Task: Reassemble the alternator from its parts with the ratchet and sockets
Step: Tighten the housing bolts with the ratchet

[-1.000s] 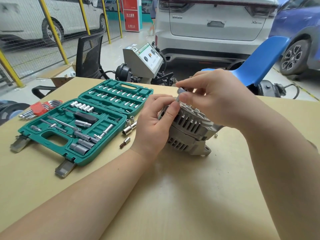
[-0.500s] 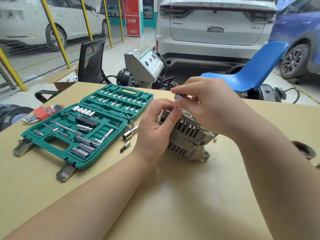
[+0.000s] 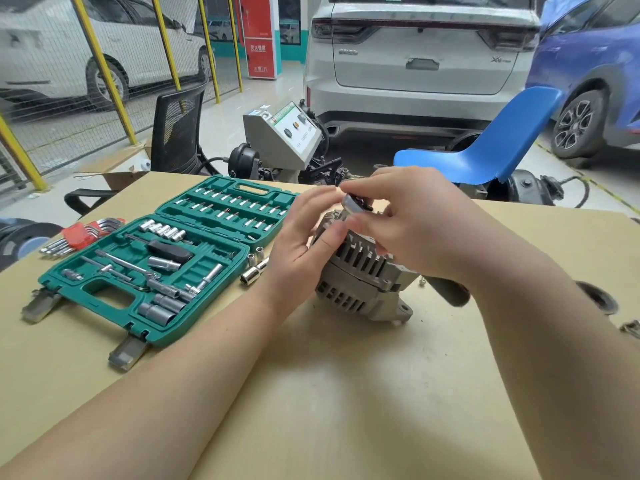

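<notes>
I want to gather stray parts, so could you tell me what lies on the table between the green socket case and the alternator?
Head view: loose sockets lie there, beside the left hand.

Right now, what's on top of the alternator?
On the alternator, the right hand pinches a small metal part against its top, and the left hand grips its side. Whatever lies beneath that part is covered by the fingers.

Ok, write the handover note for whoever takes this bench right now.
Left hand: steadying the grey ribbed metal alternator on the tan table, thumb on its top edge.
Right hand: pinching a small silver-and-black part over the alternator's top.
Open green socket case sits left, loose chrome sockets beside it.
Done: housing halves together.
Left: seat that part; ratchet work apparently still ahead.
</notes>
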